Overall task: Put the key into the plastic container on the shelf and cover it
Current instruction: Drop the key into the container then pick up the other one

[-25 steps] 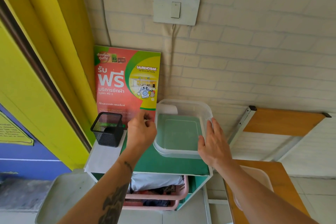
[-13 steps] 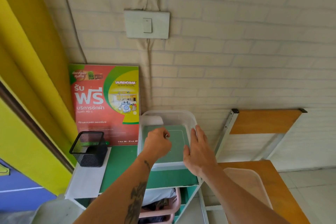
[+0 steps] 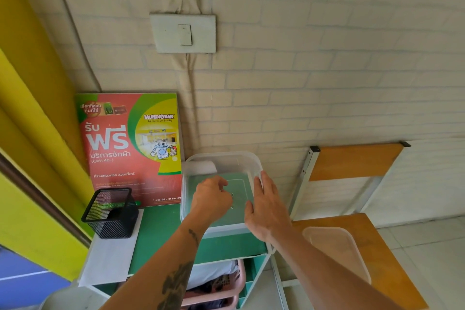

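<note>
A clear plastic container point(image 3: 221, 158) stands uncovered on the green top of the shelf point(image 3: 161, 231), close to the wall. My left hand point(image 3: 211, 196) is inside the container with its fingers pinched on a small metal key point(image 3: 231, 195), which hangs just above the container's floor. My right hand point(image 3: 264, 206) lies flat against the container's right wall, fingers spread. The translucent lid point(image 3: 337, 249) lies on the seat of the wooden chair point(image 3: 352, 161) to the right, apart from both hands.
A black mesh pen holder point(image 3: 110, 214) sits on white paper at the shelf's left. A red and green laundry poster point(image 3: 130, 146) leans on the brick wall behind. A pink basket point(image 3: 226, 287) fills the lower shelf. A light switch point(image 3: 183, 33) is mounted above.
My left hand has moved from the container's left rim into the container with the key. My right hand slid forward along the right wall. The camera has tilted up and right.
</note>
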`<action>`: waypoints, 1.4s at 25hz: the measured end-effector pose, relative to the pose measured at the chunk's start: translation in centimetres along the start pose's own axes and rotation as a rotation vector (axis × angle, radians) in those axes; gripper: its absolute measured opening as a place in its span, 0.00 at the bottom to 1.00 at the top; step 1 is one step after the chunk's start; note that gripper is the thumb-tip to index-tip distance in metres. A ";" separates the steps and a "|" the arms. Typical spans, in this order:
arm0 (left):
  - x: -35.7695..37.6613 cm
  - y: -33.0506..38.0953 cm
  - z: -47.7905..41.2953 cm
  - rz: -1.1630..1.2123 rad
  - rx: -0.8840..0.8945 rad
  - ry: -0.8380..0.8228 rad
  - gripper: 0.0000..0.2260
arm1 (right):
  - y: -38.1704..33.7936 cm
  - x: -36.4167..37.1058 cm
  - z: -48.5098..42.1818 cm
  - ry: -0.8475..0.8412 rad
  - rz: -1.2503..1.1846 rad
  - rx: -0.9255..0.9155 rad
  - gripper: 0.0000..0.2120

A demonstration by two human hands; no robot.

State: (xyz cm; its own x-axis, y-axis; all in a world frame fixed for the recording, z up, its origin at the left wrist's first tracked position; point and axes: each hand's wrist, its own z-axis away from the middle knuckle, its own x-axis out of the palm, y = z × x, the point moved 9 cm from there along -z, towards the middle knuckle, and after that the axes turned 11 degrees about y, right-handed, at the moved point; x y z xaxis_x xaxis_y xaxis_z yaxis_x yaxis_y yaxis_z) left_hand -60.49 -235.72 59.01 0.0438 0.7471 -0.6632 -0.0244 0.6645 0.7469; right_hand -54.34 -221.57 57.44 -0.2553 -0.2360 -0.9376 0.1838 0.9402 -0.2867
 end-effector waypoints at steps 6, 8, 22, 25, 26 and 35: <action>-1.7 1.7 0.6 0.075 0.038 0.082 0.13 | 0.2 -1.7 0.1 -0.026 -0.214 0.025 0.30; -1.6 2.6 1.1 0.092 0.041 0.098 0.12 | 0.9 -3.7 0.3 0.013 -0.290 0.018 0.29; 22.3 11.6 13.4 0.199 -0.072 -0.183 0.11 | 29.9 -4.0 8.3 -0.159 -0.253 0.227 0.27; 28.4 9.7 15.7 0.128 -0.192 -0.238 0.12 | 35.3 -1.4 9.7 -0.197 -0.250 0.279 0.24; 30.4 8.9 16.2 0.105 -0.226 -0.252 0.13 | 36.9 -0.3 10.1 -0.211 -0.246 0.302 0.24; 45.5 -0.6 15.0 -0.046 -0.295 -0.353 0.20 | 46.6 12.7 12.8 -0.304 -0.194 0.427 0.23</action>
State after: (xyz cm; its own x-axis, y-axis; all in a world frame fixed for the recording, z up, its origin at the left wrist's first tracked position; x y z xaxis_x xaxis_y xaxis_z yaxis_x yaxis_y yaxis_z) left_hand -43.48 -202.40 29.06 0.3876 0.6993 -0.6006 -0.2957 0.7114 0.6376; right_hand -36.87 -183.93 29.69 -0.0488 -0.5146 -0.8560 0.5448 0.7046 -0.4547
